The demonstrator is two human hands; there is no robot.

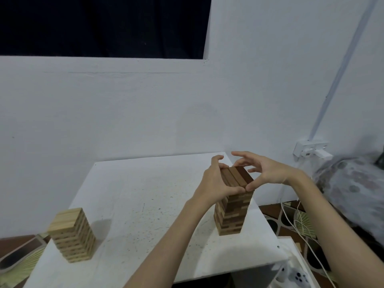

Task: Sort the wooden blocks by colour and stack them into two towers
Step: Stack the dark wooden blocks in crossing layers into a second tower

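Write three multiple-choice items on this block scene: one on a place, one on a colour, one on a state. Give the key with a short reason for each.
1. Where does the light tower stand on the white table?
A. near its left front corner
B. at its back edge
C. beside the dark tower

2. What colour are the blocks in the tower between the hands?
A. all pale
B. dark brown with some lighter ones
C. painted white

3. What are the left hand and right hand doing?
A. resting flat on the table
B. lifting the light tower
C. closing around the top layer of the dark tower

Key: 1 A, it stands far left, near the front edge. 2 B, brown tones show on its side. 3 C, fingers meet at the top layer's near edge.
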